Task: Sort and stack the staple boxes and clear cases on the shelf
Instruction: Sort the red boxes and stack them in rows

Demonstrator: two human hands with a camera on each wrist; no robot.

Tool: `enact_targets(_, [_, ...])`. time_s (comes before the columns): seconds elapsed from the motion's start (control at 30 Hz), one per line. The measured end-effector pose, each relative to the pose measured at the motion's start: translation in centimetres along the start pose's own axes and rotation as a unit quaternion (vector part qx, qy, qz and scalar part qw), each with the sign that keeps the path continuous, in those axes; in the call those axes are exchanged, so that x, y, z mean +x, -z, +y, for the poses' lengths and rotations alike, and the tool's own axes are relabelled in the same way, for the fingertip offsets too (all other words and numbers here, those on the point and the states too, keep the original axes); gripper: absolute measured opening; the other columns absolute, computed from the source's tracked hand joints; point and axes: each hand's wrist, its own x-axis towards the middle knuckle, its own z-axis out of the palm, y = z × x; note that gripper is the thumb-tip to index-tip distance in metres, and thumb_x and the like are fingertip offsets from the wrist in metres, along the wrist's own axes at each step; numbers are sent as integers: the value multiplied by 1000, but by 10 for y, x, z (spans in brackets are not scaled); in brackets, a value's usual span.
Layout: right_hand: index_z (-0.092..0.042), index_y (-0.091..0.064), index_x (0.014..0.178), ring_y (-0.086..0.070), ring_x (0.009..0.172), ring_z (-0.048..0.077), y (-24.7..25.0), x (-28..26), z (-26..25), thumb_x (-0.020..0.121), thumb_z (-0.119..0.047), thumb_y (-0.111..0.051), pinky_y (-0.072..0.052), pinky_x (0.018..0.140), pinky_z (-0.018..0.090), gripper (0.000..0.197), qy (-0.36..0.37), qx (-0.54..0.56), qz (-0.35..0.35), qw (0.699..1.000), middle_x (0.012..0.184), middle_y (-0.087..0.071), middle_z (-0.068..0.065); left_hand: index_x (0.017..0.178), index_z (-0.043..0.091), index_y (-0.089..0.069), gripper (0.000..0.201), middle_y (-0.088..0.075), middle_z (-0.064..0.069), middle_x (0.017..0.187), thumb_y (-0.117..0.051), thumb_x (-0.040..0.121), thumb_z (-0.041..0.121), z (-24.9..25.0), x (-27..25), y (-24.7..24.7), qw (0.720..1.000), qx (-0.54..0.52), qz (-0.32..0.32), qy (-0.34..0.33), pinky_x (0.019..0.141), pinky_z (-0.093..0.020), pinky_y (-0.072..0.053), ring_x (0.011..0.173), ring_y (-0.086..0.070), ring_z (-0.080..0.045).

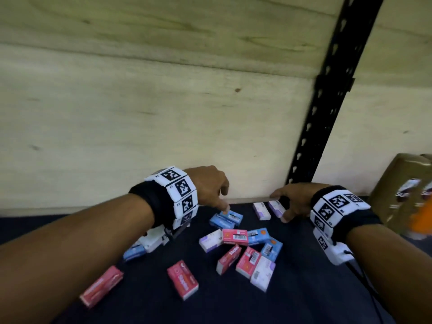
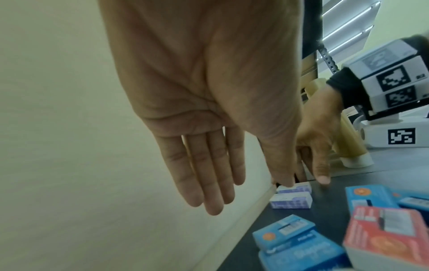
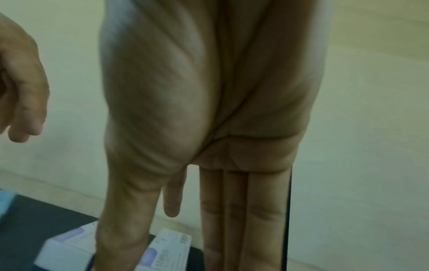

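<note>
Small staple boxes in red, blue and pale purple lie scattered on the dark shelf. My left hand hangs over a pair of blue boxes near the back wall. Its fingers are straight and hold nothing. One fingertip comes down to the upper blue box; whether it touches I cannot tell. My right hand reaches over two purple boxes at the back. Its straight fingers and thumb straddle the right-hand purple box without closing. No clear cases are in view.
A loose cluster of red, blue and purple boxes lies mid-shelf, and two red boxes lie nearer me on the left. A wooden back wall, a black perforated upright and gold packages at the right bound the space.
</note>
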Motion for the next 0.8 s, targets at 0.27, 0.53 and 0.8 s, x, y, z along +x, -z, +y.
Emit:
enact_targets(0.27, [-34, -46, 136, -54, 101, 16, 22, -33, -59, 87, -40, -71, -41, 87, 27, 55, 65, -56, 58, 995, 115, -55, -7, 124, 23, -62, 45, -67, 6, 112, -66, 87, 48, -68, -108, 22, 992, 43, -22, 115, 84, -27, -45, 93, -57, -13])
enact_targets(0.53, [-31, -53, 130, -52, 98, 15, 45, -43, -169, 93, -42, -63, -40, 84, 29, 40, 193, -59, 93, 975, 121, -56, -6, 118, 24, -66, 41, -67, 7, 105, -70, 85, 47, -127, -196, 21, 974, 8, -12, 228, 84, -26, -45, 94, -60, -14])
enact_targets(0.8, [-30, -56, 129, -56, 99, 16, 43, -26, -256, 93, -41, -63, -44, 86, 30, 38, 272, -50, 89, 957, 121, -62, -5, 117, 25, -66, 42, -70, 5, 104, -75, 80, 44, -161, -226, -11, 962, -12, -35, 269, 86, -28, -50, 91, -61, -13])
